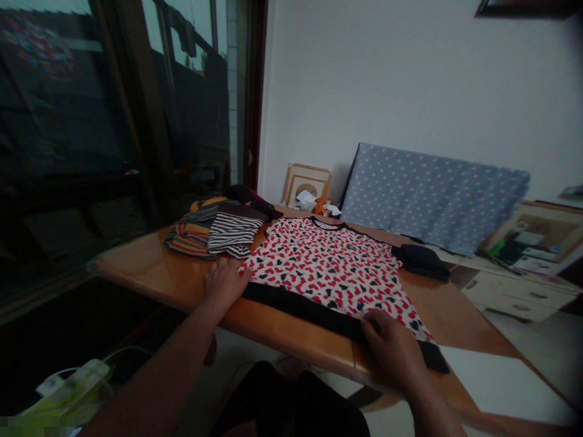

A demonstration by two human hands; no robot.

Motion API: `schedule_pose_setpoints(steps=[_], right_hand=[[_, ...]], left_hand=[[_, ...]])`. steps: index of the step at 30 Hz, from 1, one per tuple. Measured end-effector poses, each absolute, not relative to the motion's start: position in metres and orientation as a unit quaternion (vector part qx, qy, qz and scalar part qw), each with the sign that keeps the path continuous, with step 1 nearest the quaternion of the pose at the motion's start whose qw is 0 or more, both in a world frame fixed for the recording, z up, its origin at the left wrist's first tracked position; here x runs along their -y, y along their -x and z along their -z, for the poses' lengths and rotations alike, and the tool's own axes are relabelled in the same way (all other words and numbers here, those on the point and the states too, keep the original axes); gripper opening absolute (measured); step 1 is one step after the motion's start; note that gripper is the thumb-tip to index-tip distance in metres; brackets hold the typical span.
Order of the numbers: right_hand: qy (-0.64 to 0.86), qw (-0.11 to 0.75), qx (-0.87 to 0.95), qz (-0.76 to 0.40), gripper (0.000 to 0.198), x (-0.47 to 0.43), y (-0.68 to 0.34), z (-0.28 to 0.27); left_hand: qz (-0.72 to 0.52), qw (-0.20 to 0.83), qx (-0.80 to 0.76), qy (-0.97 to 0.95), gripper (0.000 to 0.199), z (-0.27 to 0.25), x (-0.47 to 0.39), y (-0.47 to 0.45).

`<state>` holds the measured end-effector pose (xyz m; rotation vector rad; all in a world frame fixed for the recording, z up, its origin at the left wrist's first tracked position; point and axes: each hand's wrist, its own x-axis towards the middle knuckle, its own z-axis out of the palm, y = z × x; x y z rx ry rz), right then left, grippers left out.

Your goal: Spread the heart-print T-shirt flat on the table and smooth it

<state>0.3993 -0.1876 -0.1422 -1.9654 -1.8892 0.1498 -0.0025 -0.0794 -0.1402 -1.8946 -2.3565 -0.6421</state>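
Lying on the tabletop (136, 258), approx. in the middle, is a shirt (332, 264) w/ red & dark hearts on a pale ground, spread out, its neckline to the far side & its black hem band (300, 306) along the near edge. The left hand (226, 282) rests palm down at the left near corner of the shirt; whether its grip is open or pinching some cloth, I cannot tell. The right hand (394, 346) is on the hem band, towards the right end, w/ fingers bent; its fingertips are hidden, so I cannot tell if this grip is closed on the cloth. On the left, beyond the left hand, a black-&-white striped garment (234, 237) lies next to a multicol. striped garment (186, 240). Just beside the shirt's right far corner is a dark folded garment (423, 262). Farther off, a blue-grey dotted cloth (432, 194) stands vs. the wall (410, 79).
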Motion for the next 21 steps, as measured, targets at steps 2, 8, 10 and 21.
schedule_pose_setpoints(steps=[2, 8, 10, 21], right_hand=[[0.690, 0.230, 0.684, -0.058, 0.023, 0.184, -0.390, 0.143], [0.680, 0.234, 0.691, -0.070, 0.016, 0.178, -0.381, 0.150], [0.692, 0.229, 0.681, -0.074, 0.015, 0.177, -0.382, 0.150], [0.690, 0.233, 0.678, -0.095, 0.013, 0.174, -0.386, 0.152]], left_hand=[[0.191, 0.030, 0.752, 0.630, 0.033, 0.143, 0.078, 0.003], [0.238, -0.020, 0.739, 0.630, 0.032, 0.140, 0.066, 0.011], [0.209, -0.024, 0.754, 0.622, 0.031, 0.137, 0.064, 0.014], [0.252, 0.051, 0.668, 0.698, 0.014, 0.123, 0.080, -0.011]])
